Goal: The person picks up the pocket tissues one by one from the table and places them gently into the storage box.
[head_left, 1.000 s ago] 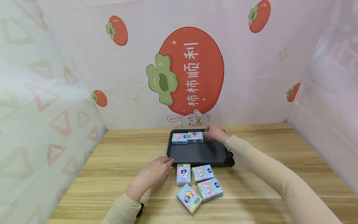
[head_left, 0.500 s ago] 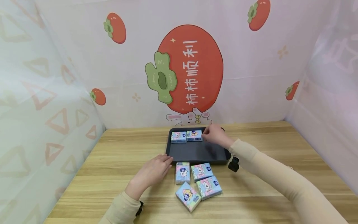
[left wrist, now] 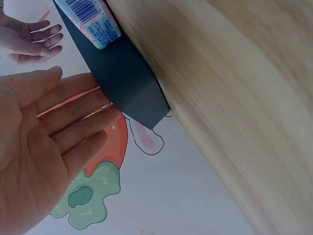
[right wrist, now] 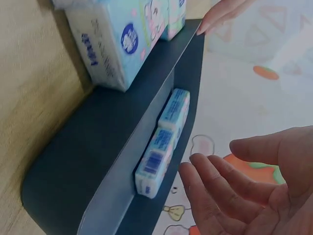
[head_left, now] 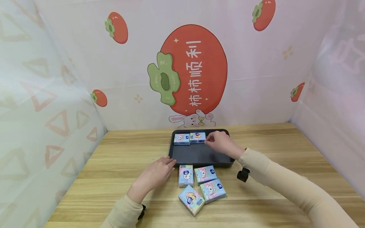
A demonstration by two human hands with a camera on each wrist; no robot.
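Observation:
A dark rectangular tray (head_left: 199, 154) lies on the table with two small tissue packs side by side along its back left: the left pack (head_left: 181, 139) and the right pack (head_left: 197, 137). My left hand (head_left: 157, 171) rests its straight fingertips on the tray's front left corner, and the left wrist view shows a bare palm (left wrist: 44, 132). Over the tray hovers my right hand (head_left: 221, 143), its fingertips right beside the right pack. Seen from the right wrist, its loosely bent fingers (right wrist: 215, 181) stand apart from that pack (right wrist: 155, 161), and nothing is between them.
Several more tissue packs lie in front of the tray: an upright one (head_left: 186, 176), a slanted one (head_left: 191, 200), and others (head_left: 206, 174) to their right. Behind the wooden table (head_left: 128, 142) hangs a printed cloth backdrop (head_left: 137, 63).
My right hand has drawn slightly back toward me over the tray, its wrist turning outward. The left hand and all the packs stay put; the head view has shifted a little.

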